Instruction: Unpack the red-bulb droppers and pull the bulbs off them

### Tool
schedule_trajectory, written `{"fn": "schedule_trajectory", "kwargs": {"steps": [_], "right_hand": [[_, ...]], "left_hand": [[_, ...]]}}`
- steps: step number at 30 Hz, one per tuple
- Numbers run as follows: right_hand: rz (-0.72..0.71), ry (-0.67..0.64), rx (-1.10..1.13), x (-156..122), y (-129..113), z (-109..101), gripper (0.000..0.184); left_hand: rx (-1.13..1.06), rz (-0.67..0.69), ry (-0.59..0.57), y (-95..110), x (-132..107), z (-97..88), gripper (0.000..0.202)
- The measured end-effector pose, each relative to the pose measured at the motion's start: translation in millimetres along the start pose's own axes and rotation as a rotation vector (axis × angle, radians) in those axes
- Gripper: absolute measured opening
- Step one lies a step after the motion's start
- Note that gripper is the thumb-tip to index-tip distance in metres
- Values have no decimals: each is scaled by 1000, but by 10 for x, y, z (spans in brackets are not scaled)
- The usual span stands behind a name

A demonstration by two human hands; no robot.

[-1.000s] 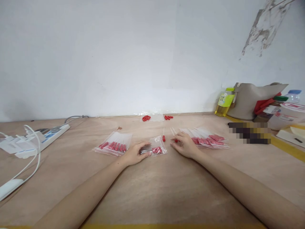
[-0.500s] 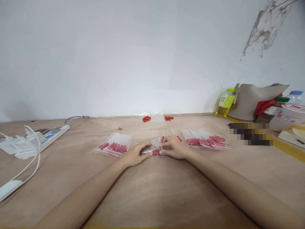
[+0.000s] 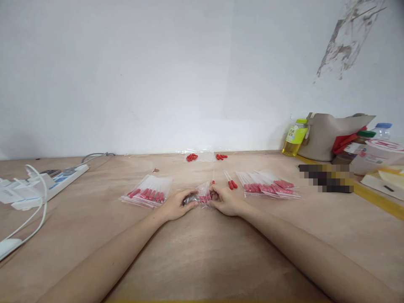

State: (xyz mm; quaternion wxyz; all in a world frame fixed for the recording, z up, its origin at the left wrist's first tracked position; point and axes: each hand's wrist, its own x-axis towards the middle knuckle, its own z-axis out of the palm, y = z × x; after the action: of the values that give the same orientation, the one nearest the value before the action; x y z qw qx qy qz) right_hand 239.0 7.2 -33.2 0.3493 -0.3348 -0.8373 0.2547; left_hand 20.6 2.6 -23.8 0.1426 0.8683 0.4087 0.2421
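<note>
Holding a bag (image 3: 204,190) at both ends, on or just above the table (image 3: 189,252)
Head view: gripping its left end with the left hand (image 3: 179,205) and pinching its right end with the right hand (image 3: 227,200), near loose droppers (image 3: 232,184); probably light, limp and slippery, firmer along the red bulbs (image 3: 204,198) inside, perhaps fragile in any thin stems; best to take hold by the flat film edges, without bending the middle

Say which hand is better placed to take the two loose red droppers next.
Probably the right hand: the loose droppers lie just beyond it, while the left hand is farther off, at the other end of the clear bag.
</note>
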Motion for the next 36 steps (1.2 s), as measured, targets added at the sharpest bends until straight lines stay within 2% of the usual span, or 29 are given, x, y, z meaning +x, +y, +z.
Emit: {"fn": "schedule_trajectory", "kwargs": {"steps": [4,8,12,15,17,19,21,24,26,29,33,36], "right_hand": [[135,49,237,28,77,-110,13],[280,59,488,54,180,-462,26],[360,249,584,51,252,-856,30],[275,438,451,52,273,-990,26],[165,537,266,53,285,-957,21],[65,561,17,48,308,-844,17],[-6,496,-227,33,342,-694,18],[-106,316,-457,1,402,-501,24],[-162,219,-545,-19,429,-429,26],[-177,162,-651,-47,427,-399,23],[-137,158,-747,-80,378,-419,21],[-120,200,-751,-100,357,-418,21]], "left_hand": [[3,-11,12,-7,-2,0,44],[12,-8,0,-12,1,-8,48],[86,26,-32,-21,5,-13,47],[147,-22,-63,-28,2,-8,46],[176,-41,-71,-27,-3,-1,46],[202,-50,-63,-21,-7,7,47],[225,-72,-40,-8,-13,22,47],[248,-125,15,27,-23,56,47],[260,-168,52,65,-27,79,47],[281,-227,84,140,-23,91,47],[346,-261,98,226,0,55,44],[355,-179,142,231,34,19,35]]}}
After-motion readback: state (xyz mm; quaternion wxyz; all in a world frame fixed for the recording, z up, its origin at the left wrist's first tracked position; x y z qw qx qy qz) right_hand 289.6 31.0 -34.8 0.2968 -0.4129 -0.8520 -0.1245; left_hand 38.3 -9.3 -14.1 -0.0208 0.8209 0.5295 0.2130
